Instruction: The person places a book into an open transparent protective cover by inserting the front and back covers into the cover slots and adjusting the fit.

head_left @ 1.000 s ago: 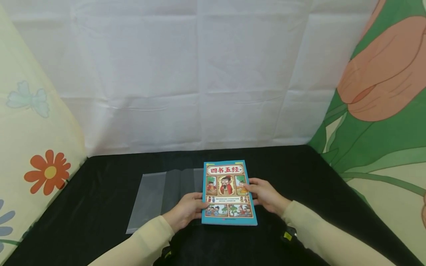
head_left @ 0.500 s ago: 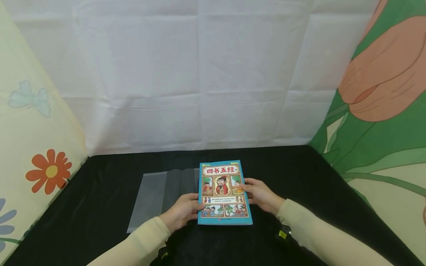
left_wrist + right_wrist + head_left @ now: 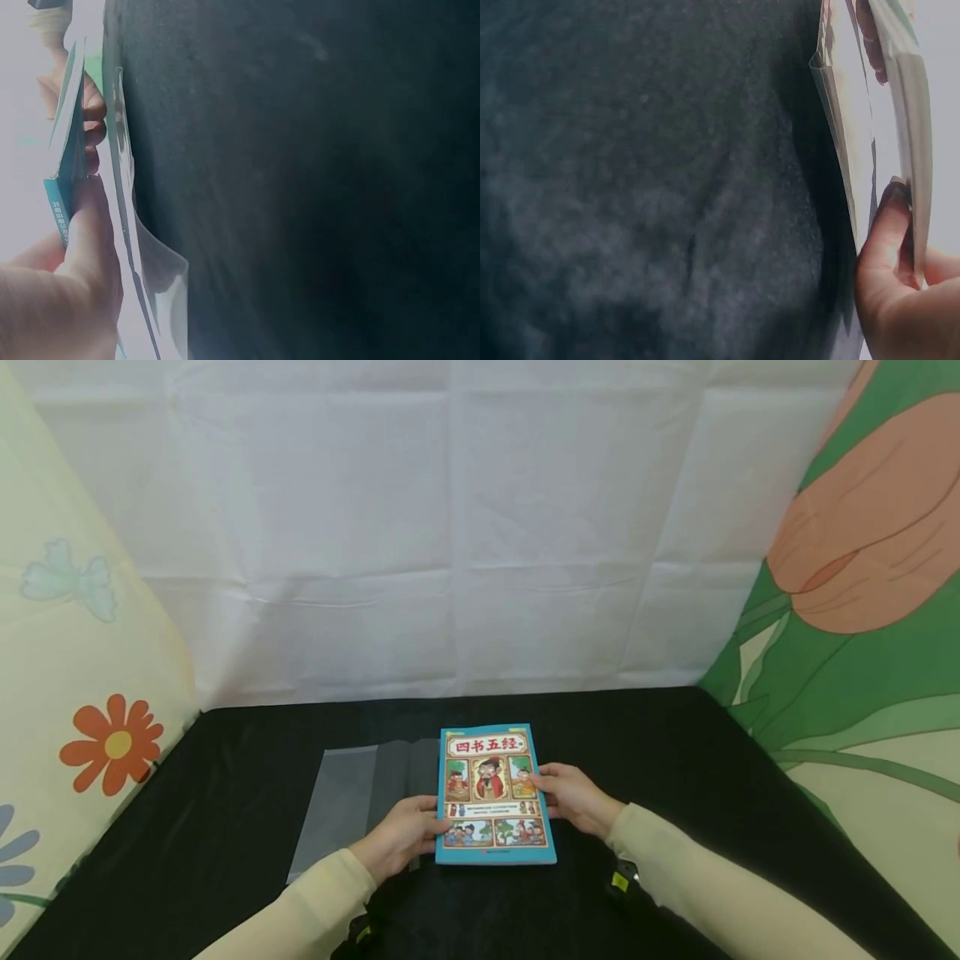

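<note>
A blue-bordered paperback book with cartoon panels on its cover is held face up between both hands. My left hand grips its left edge, thumb on the cover and fingers beneath. On the opposite edge, my right hand pinches the book the same way. Both wrist views show the book edge-on, raised above the surface: the spine on the left and the page edges on the right. A clear plastic book cover lies spread under and left of the book, its right part hidden by the book.
Black cloth covers the table. A white sheet hangs behind it. Printed panels stand at both sides, a flowered one on the left and a tulip one on the right.
Both hands have carried the book a short way to the left, over more of the plastic cover. Their hold on it looks the same.
</note>
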`<state>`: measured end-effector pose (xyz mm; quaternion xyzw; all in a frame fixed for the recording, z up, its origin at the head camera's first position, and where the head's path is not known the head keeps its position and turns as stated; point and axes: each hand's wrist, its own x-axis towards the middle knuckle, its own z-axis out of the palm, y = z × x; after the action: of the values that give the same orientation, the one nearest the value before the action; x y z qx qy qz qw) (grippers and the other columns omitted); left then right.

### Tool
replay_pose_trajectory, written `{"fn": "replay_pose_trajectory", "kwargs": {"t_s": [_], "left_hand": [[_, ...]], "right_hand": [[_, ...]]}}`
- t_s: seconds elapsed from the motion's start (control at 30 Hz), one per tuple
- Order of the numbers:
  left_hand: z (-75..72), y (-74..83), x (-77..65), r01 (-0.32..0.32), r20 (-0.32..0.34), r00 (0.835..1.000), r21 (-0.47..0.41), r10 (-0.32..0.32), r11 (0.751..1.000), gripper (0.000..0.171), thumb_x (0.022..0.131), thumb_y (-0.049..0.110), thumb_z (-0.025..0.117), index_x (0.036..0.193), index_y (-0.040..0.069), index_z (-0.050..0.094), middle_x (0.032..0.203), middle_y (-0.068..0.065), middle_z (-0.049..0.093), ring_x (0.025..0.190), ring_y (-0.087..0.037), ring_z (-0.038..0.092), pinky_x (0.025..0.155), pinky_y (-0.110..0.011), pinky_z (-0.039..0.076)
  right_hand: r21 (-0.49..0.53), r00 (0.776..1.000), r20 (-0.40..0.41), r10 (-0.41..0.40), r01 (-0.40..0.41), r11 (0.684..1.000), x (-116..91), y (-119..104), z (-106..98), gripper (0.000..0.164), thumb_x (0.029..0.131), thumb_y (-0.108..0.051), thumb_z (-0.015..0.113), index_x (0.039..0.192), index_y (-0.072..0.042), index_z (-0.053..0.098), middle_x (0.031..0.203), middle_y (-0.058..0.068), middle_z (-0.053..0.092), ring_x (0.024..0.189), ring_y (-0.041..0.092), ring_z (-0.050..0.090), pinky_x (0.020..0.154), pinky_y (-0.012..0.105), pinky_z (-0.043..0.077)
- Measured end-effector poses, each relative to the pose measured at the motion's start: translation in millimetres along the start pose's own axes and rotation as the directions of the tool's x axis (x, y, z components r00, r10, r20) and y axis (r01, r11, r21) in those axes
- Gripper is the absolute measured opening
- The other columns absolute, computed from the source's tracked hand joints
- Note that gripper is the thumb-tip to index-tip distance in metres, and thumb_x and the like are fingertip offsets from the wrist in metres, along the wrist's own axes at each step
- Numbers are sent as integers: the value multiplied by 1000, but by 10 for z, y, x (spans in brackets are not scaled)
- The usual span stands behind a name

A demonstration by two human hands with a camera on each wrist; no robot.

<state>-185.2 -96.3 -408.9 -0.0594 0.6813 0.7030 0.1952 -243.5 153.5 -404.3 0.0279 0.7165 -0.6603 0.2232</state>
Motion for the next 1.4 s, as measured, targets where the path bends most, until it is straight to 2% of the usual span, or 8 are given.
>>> {"fn": "replay_pose_trajectory", "kwargs": {"t_s": [0.2,0.43,0.6,0.83,1.17,1.4], "left_hand": [[-23,-2,3,13,-32,999,9,-13,1000,43,98,-4,50,138,-16,37,120,-25,61,97,-27,67,82,-42,54],[-55,-7,-7,19,-59,998,27,-18,999,43,98,-4,51,137,-16,39,120,-26,61,96,-27,67,81,-42,54],[-81,-12,-3,23,-74,997,27,-21,999,40,97,-4,52,135,-16,42,117,-25,63,95,-27,68,81,-42,55],[-120,-32,-2,30,-93,995,0,-30,1000,37,97,-5,51,132,-17,44,113,-24,65,93,-27,68,80,-42,55],[-163,-24,-10,16,-123,992,-27,-20,999,35,97,-7,49,130,-17,44,115,-26,63,95,-29,67,82,-45,54],[-198,-35,-6,13,-121,993,-37,-17,999,36,98,-6,49,131,-18,42,114,-25,64,95,-28,67,82,-43,54]], "right_hand": [[-5,1000,1,5,-5,1000,29,20,48,34,104,-11,46,131,9,42,100,15,65,79,18,66,69,35,55],[-84,999,34,32,-30,996,45,24,74,41,103,-8,46,139,9,38,103,17,65,82,21,65,72,37,55],[-146,999,25,46,-42,988,67,-15,109,43,102,-8,47,140,8,38,101,17,67,80,21,66,72,37,55],[-213,999,-11,45,-46,976,102,-67,164,44,100,-7,50,140,8,41,95,15,67,73,19,63,62,30,53],[-204,1000,-26,3,-8,979,173,-81,236,42,100,-8,51,139,8,44,96,14,67,73,17,61,60,27,49],[-194,999,-44,7,-16,981,228,-76,279,41,100,-8,52,138,8,46,95,14,68,70,16,61,58,26,49]]}}
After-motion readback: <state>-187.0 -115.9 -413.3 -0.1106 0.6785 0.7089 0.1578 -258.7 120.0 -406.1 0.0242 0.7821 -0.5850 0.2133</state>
